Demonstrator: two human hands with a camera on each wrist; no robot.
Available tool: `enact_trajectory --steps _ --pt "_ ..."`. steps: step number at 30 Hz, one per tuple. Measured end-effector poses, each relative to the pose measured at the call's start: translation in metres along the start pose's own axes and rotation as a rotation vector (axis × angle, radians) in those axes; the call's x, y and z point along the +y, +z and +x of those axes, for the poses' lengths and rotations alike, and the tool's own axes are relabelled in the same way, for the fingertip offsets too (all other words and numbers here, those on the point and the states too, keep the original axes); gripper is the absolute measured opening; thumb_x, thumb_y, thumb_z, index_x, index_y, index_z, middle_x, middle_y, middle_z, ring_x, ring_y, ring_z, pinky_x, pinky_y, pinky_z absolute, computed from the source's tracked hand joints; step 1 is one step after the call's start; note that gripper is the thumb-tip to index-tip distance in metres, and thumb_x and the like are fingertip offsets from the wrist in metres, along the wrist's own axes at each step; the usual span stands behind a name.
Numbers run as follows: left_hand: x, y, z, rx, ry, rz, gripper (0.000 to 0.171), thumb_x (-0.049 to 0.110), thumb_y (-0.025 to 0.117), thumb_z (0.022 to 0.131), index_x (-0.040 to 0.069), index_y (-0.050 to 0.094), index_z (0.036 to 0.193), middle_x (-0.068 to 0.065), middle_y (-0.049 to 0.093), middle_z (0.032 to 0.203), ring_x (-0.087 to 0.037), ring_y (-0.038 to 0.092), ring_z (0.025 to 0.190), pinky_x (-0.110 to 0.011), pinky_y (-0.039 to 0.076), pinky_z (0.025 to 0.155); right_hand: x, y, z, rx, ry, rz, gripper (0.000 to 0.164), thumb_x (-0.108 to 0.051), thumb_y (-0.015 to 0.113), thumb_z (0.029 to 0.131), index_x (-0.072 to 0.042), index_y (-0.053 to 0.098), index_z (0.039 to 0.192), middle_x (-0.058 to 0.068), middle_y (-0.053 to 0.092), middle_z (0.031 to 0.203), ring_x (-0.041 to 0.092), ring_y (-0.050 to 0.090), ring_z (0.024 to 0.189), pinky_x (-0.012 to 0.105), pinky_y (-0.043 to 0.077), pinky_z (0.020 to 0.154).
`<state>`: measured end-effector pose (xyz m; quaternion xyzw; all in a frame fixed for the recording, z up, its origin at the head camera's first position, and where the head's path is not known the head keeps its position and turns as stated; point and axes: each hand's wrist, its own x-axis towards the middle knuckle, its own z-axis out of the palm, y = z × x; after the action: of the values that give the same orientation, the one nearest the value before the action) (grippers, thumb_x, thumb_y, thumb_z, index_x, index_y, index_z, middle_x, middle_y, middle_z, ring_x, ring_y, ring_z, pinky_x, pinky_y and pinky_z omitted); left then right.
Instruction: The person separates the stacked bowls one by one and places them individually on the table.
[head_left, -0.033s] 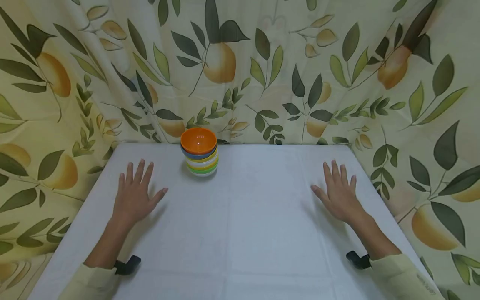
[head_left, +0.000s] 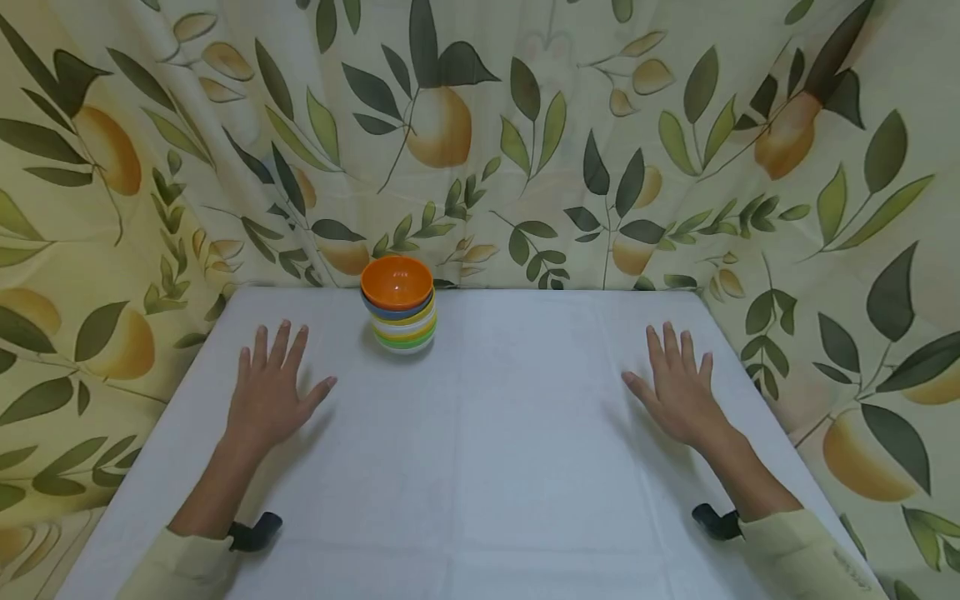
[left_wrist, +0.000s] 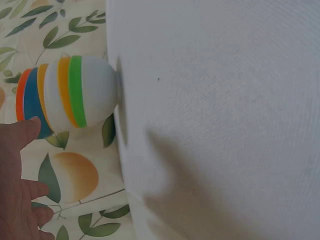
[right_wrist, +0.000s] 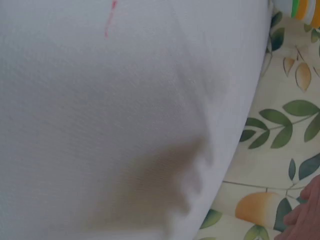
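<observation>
Left hand [head_left: 264,404]: it is flat and fully open, with the fingers spread and the thumb pointing out toward the middle; it has hold of nothing; it is over the left part of the table, and its shadow falls on the white cloth [head_left: 525,442] apart from it.
Right hand [head_left: 678,404]: it is likewise open, palm down, the fingers straight and the thumb turned inward; it holds nothing; it is over the right part of the table, well apart from the bowls.
Stack of bowls [head_left: 400,304]: it stands upright near the far edge, left of the middle, closer to the left hand but not touched by it; the orange bowl is on top, and below it come bands of blue, yellow, white, yellow, green and white.
Sleeves [head_left: 806,546]: pale and long; a black device [head_left: 255,532] shows at each wrist.
Curtain [head_left: 547,200]: behind the table, printed with leaves and orange fruits.
</observation>
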<state>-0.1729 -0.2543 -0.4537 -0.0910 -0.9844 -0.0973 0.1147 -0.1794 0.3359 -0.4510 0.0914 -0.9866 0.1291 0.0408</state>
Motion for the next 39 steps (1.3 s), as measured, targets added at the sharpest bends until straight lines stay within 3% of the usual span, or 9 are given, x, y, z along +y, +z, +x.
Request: enact_trajectory --steps 8,15,23,29,32,39 --pt "-0.002 0.002 0.001 -0.013 -0.012 0.015 0.092 0.055 0.060 0.100 -0.001 0.026 0.164 -0.032 0.017 0.168 -0.056 0.008 0.154 -0.075 0.010 0.121 -0.004 0.002 -0.002 0.009 0.003 0.012 0.095 -0.057 0.046 0.107 0.004 0.003 0.166 0.036 -0.002 0.169 0.056 -0.008 0.154 0.080 -0.008 0.116" --pt "-0.003 0.001 0.005 0.005 -0.025 -0.032 0.091 0.049 0.063 0.100 -0.006 0.027 0.162 -0.035 0.021 0.166 -0.056 0.009 0.154 -0.073 0.011 0.123 -0.009 0.001 0.010 0.070 -0.041 0.080 0.096 -0.053 0.053 0.106 0.005 0.005 0.165 0.036 0.006 0.168 0.055 0.000 0.155 0.076 -0.003 0.120" --pt "0.002 0.004 0.019 0.019 -0.057 -0.139 0.091 0.038 0.072 0.098 -0.011 0.026 0.160 -0.036 0.026 0.164 -0.053 0.013 0.155 -0.066 0.014 0.124 -0.033 -0.003 0.035 0.049 -0.058 0.106 0.097 -0.054 0.055 0.106 0.006 0.006 0.165 0.033 0.008 0.169 0.051 0.003 0.157 0.071 0.002 0.124" --pt "0.010 0.011 0.031 -0.050 -0.114 -0.272 0.097 0.039 0.075 0.097 -0.008 0.021 0.163 -0.031 0.023 0.167 -0.047 0.012 0.157 -0.069 0.025 0.119 -0.054 -0.001 0.051 0.001 -0.074 0.165 0.098 -0.053 0.055 0.106 0.005 0.003 0.166 0.029 0.008 0.171 0.044 0.002 0.159 0.060 0.003 0.128" --pt "0.015 0.015 0.036 -0.083 -0.126 -0.320 0.100 0.041 0.075 0.097 -0.007 0.019 0.164 -0.030 0.021 0.168 -0.045 0.011 0.158 -0.068 0.024 0.120 -0.063 0.001 0.058 -0.015 -0.088 0.186 0.098 -0.054 0.055 0.106 0.003 0.003 0.166 0.027 0.008 0.172 0.043 0.003 0.159 0.058 0.006 0.128" --pt "0.026 0.024 0.049 -0.088 -0.137 -0.427 0.104 0.041 0.078 0.095 -0.005 0.018 0.165 -0.029 0.021 0.169 -0.045 0.015 0.157 -0.065 0.022 0.123 -0.089 0.002 0.076 -0.025 -0.135 0.230 0.098 -0.056 0.055 0.105 0.001 0.004 0.167 0.024 0.009 0.173 0.041 0.007 0.159 0.059 0.011 0.128"
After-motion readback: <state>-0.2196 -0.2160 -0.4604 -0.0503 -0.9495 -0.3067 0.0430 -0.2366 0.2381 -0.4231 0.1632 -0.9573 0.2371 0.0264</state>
